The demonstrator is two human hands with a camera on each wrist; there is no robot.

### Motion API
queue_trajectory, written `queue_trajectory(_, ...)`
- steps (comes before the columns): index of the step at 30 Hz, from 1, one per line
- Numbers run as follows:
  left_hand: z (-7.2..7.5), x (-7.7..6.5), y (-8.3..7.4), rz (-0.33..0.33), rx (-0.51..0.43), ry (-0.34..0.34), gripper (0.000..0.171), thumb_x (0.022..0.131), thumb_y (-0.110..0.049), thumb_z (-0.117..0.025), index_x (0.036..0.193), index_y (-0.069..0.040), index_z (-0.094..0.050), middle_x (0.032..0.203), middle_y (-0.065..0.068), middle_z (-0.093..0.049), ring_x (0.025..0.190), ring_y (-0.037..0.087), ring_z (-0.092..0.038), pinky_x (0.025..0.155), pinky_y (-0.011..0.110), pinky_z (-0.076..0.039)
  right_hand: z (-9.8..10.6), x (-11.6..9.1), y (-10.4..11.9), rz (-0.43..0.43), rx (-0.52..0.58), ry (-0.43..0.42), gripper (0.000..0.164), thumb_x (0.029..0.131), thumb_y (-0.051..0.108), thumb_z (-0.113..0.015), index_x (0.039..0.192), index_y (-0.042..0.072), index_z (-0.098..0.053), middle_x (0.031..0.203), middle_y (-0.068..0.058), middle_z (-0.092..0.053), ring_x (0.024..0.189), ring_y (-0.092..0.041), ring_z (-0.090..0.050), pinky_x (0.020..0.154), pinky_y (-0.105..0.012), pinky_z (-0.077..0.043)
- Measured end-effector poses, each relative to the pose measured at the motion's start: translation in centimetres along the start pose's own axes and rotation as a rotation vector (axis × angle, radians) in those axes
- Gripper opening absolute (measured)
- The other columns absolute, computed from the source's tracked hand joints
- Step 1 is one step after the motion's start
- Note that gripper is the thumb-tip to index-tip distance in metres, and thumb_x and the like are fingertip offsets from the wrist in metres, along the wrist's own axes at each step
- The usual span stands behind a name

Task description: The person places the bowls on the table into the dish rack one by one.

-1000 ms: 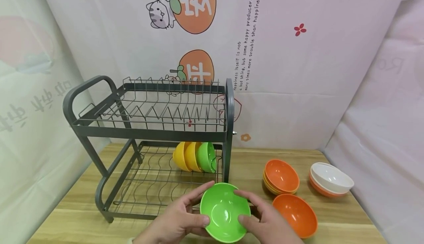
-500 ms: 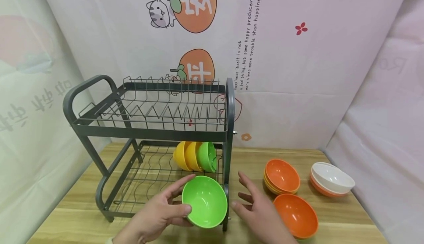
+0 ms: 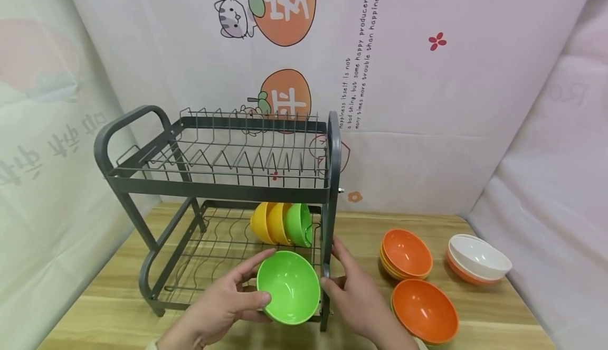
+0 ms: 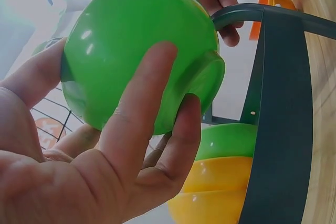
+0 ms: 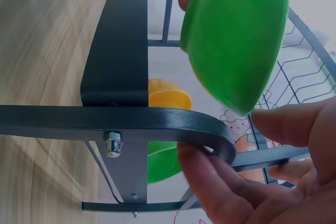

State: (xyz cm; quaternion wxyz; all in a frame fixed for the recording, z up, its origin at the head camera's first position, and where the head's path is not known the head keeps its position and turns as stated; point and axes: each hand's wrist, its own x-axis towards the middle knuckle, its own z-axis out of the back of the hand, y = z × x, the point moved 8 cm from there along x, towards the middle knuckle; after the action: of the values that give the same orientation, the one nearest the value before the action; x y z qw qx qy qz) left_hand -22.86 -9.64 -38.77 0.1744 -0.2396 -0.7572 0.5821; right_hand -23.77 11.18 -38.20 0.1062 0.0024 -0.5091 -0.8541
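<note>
My left hand (image 3: 225, 302) holds a green bowl (image 3: 288, 288) by its side, thumb on the near wall and fingers round the outside. Seen from the left wrist, its fingers (image 4: 139, 103) spread over the bowl's underside beside the foot ring. The bowl is tilted, its inside toward the head camera, in front of the dark grey two-tier dish rack (image 3: 218, 187). My right hand (image 3: 353, 297) is at the rack's right side, fingers extended along the curved lower rail (image 5: 205, 129), thumb apart from them. On the lower tier, two yellow bowls (image 3: 263, 223) and a green bowl (image 3: 298, 226) stand on edge, nested.
Right of the rack, an orange bowl (image 3: 406, 252) sits on yellow ones. Nearer me is another orange bowl (image 3: 425, 310) with green beneath it. A white bowl (image 3: 477, 255) rests on orange at the far right. Printed cloth (image 3: 404, 86) hangs behind the wooden table (image 3: 361, 223).
Both hands held the green bowl at first. The right hand has let go and moved to the rack's right side, while the left hand has carried the bowl leftward, in front of the rack.
</note>
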Motion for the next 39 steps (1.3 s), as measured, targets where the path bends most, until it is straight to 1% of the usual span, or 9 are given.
queue_trajectory(6,0.2,-0.1,-0.1,-0.006,0.002,-0.005,0.084,0.090,0.003,-0.066,0.159,-0.009,-0.021,0.143,0.034,-0.026,0.108,0.041,-0.058,0.085,0.057,-0.052,0.1,0.6,-0.3,0.006,-0.094,-0.032,0.082,0.094,0.010,-0.069,0.160,0.018,-0.020,0.152,-0.011,-0.043,0.082,-0.008,-0.065,0.064,-0.024,-0.055)
queue_trajectory(12,0.5,-0.1,-0.2,-0.012,0.006,-0.005,0.085,0.090,0.004,-0.066,0.160,-0.008,-0.018,0.144,0.034,-0.024,0.109,0.041,-0.058,0.085,0.058,-0.052,0.2,0.8,-0.3,0.025,-0.159,-0.037,0.079,0.092,0.008,-0.070,0.158,0.012,-0.026,0.145,-0.018,-0.049,0.071,-0.007,-0.062,0.060,-0.025,-0.054)
queue_trajectory(20,2.1,-0.7,-1.6,0.000,0.125,-0.116,0.086,0.089,-0.001,-0.071,0.159,-0.010,-0.021,0.141,0.031,-0.029,0.105,0.034,-0.058,0.084,0.053,-0.055,0.1,0.8,0.3,-0.021,-0.185,-0.065,0.078,0.089,0.007,-0.070,0.156,0.009,-0.030,0.144,-0.019,-0.050,0.066,-0.010,-0.059,0.053,-0.025,-0.052)
queue_trajectory(23,3.1,-1.2,-2.8,-0.004,0.252,-0.202,0.087,0.087,-0.005,-0.074,0.159,-0.014,-0.025,0.143,0.030,-0.031,0.101,0.033,-0.061,0.082,0.049,-0.056,0.0,0.8,0.5,-0.016,-0.209,-0.068,0.076,0.089,0.007,-0.070,0.155,0.008,-0.031,0.144,-0.020,-0.050,0.065,-0.009,-0.058,0.052,-0.025,-0.051)
queue_trajectory(25,3.9,-1.5,-3.7,0.003,0.384,-0.284,0.086,0.086,-0.009,-0.077,0.158,-0.019,-0.031,0.140,0.030,-0.039,0.097,0.031,-0.064,0.079,0.047,-0.058,-0.1,0.9,0.5,-0.007,-0.221,-0.067,0.075,0.089,0.007,-0.069,0.154,0.008,-0.031,0.144,-0.020,-0.050,0.065,-0.008,-0.058,0.053,-0.024,-0.051)
queue_trajectory(29,5.1,-2.1,-5.8,0.038,0.743,-0.438,0.082,0.084,-0.022,-0.081,0.154,-0.027,-0.039,0.135,0.026,-0.047,0.097,0.030,-0.064,0.076,0.045,-0.058,-0.1,1.0,0.6,0.009,-0.218,-0.068,0.073,0.089,0.006,-0.069,0.153,0.008,-0.033,0.143,-0.021,-0.051,0.064,-0.008,-0.059,0.053,-0.025,-0.051)
queue_trajectory(33,6.2,-1.6,-7.3,0.082,1.085,-0.526,0.083,0.084,-0.030,-0.080,0.155,-0.026,-0.037,0.134,0.029,-0.042,0.100,0.041,-0.060,0.074,0.051,-0.057,-0.1,1.0,0.6,0.017,-0.211,-0.072,0.073,0.089,0.005,-0.069,0.152,0.010,-0.034,0.142,-0.021,-0.051,0.064,-0.008,-0.059,0.052,-0.025,-0.051)
queue_trajectory(35,6.7,-0.9,-7.6,0.100,1.159,-0.547,0.084,0.085,-0.029,-0.079,0.157,-0.024,-0.035,0.133,0.032,-0.041,0.100,0.043,-0.059,0.071,0.052,-0.058,-0.1,1.0,0.6,0.018,-0.208,-0.071,0.072,0.089,0.005,-0.069,0.152,0.010,-0.034,0.142,-0.022,-0.051,0.064,-0.008,-0.059,0.052,-0.025,-0.051)
queue_trajectory(39,7.8,0.9,-7.6,0.126,1.205,-0.565,0.083,0.087,-0.024,-0.078,0.157,-0.024,-0.034,0.133,0.033,-0.037,0.093,0.039,-0.059,0.062,0.040,-0.057,0.1,1.1,0.5,0.019,-0.217,-0.074,0.073,0.089,0.005,-0.070,0.152,0.010,-0.034,0.142,-0.022,-0.051,0.064,-0.008,-0.059,0.052,-0.025,-0.051)
